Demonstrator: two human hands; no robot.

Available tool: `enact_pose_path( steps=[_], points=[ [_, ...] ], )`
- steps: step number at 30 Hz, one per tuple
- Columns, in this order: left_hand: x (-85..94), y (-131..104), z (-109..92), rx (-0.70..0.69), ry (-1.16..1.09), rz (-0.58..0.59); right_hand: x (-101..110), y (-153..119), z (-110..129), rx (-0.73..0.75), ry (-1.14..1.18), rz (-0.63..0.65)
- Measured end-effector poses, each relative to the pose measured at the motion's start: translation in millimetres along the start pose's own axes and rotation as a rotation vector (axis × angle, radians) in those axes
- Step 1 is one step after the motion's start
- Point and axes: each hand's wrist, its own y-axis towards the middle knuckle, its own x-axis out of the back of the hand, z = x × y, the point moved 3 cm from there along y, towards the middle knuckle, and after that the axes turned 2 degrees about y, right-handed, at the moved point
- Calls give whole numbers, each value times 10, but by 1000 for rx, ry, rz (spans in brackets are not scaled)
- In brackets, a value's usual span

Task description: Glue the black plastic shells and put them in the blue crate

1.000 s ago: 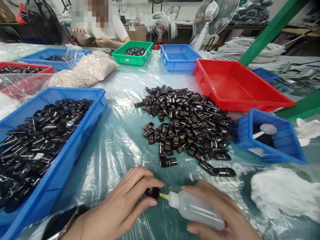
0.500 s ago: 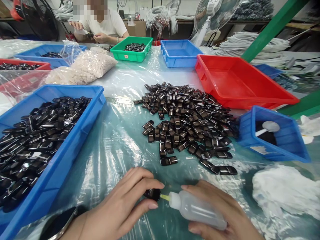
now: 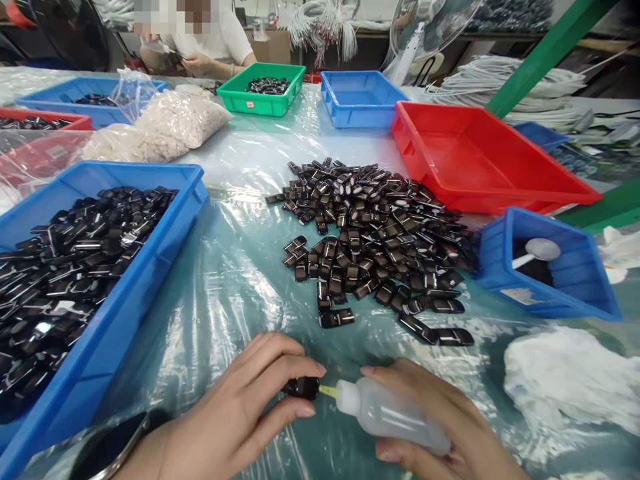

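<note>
Your left hand (image 3: 250, 395) pinches a black piece (image 3: 304, 389) at the frame's lower centre; your right hand (image 3: 443, 407) grasps a squeeze bottle (image 3: 390, 412), its yellow tip (image 3: 329, 392) at the piece's end. Best to brace the piece firmly, align the tip, and press lightly.

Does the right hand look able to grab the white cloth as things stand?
Probably not straight away: the cloth lies close by with nothing between, but the right hand is holding the bottle.
</note>
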Motion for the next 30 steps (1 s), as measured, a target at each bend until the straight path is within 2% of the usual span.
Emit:
enact_pose_path(
  steps=[9,14,18,24,30],
  points=[
    [2,-24,13,53,-94,37,32,71,86,21,-7,17],
    [1,-16,24,31,-150,-22,42,127,89,54,42,50],
    [-36,-28,73,128,-116,-8,49,136,69,118,20,27],
    [-29,19,46,98,-58,-30,45,147,50,135,-20,19],
    [17,4,0,128,-3,20,70,119,60,126,-69,-8]
  ],
)
